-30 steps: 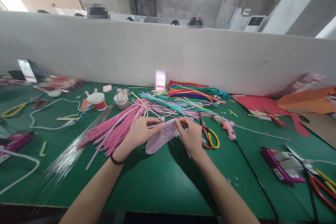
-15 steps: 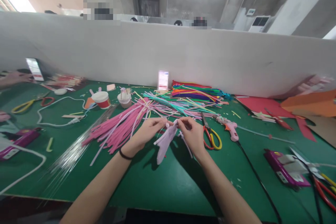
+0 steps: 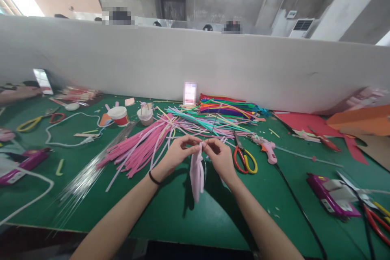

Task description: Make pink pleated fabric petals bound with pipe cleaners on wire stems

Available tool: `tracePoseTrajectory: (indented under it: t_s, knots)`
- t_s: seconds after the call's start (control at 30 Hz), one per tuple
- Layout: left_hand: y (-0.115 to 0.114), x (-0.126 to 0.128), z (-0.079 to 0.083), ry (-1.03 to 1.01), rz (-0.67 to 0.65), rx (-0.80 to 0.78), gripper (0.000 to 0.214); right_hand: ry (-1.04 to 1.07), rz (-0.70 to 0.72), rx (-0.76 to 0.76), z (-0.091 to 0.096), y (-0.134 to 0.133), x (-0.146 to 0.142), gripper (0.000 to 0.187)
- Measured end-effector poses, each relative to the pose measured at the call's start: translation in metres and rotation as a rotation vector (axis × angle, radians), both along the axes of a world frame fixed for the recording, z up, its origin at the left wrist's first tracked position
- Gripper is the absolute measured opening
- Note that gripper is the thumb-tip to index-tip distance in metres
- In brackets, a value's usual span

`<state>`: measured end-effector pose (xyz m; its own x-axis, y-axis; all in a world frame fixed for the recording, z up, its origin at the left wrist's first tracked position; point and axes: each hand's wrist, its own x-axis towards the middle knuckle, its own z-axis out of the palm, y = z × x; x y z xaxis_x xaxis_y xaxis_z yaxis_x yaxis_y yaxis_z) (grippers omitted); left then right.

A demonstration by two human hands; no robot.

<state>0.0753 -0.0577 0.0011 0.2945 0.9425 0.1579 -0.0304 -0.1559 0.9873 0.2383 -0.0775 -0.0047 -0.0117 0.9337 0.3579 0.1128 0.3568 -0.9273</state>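
Note:
My left hand pinches the top of a pale pink, soft-looking pipe-cleaner piece, which hangs down above the green table. Against the same top end, the fingertips of my right hand are closed; exactly what they grip is partly hidden. A thin wire sticks up from between the hands, and a thin pale loop hangs beside the piece. Just right of my right hand lie scissors with red and yellow handles. Pink pipe cleaners are bundled to the left of my hands.
Multicoloured pipe cleaners lie at the back by a propped phone. Left are clear thin rods and a paper cup. Right are a pink glue gun and a purple power strip. Another person's hand shows far left.
The pale pink piece has swung from a slant to hanging nearly straight down. My hands have come closer together, and the thin wire now points up between them.

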Motion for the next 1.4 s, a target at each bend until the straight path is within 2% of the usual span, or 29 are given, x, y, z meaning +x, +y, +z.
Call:
tracePoseTrajectory:
  t_s: [0.3, 0.53, 0.7, 0.9, 1.13, 1.4]
  knots:
    - [0.0, 0.001, 0.0, -0.06, -0.026, -0.11, 0.025, -0.091, -0.05, -0.018, 0.0, -0.002, 0.0, 0.025]
    - [0.0, 0.002, -0.002, -0.059, -0.047, -0.111, 0.026, -0.096, -0.077, -0.041, -0.008, 0.001, -0.001, 0.024]
    - [0.004, -0.002, -0.008, -0.017, -0.03, -0.136, 0.027, -0.113, -0.07, -0.093, -0.01, 0.0, -0.002, 0.026]
    - [0.007, -0.006, -0.014, -0.007, 0.0, -0.195, 0.032, -0.125, 0.044, -0.099, -0.007, 0.001, 0.002, 0.027]
    - [0.008, -0.012, -0.008, 0.011, 0.004, -0.251, 0.031, -0.084, 0.165, -0.159, -0.004, 0.004, 0.008, 0.024]
    - [0.013, -0.018, -0.006, 0.068, -0.028, -0.236, 0.036, -0.118, 0.253, -0.112, -0.005, 0.003, 0.011, 0.026]
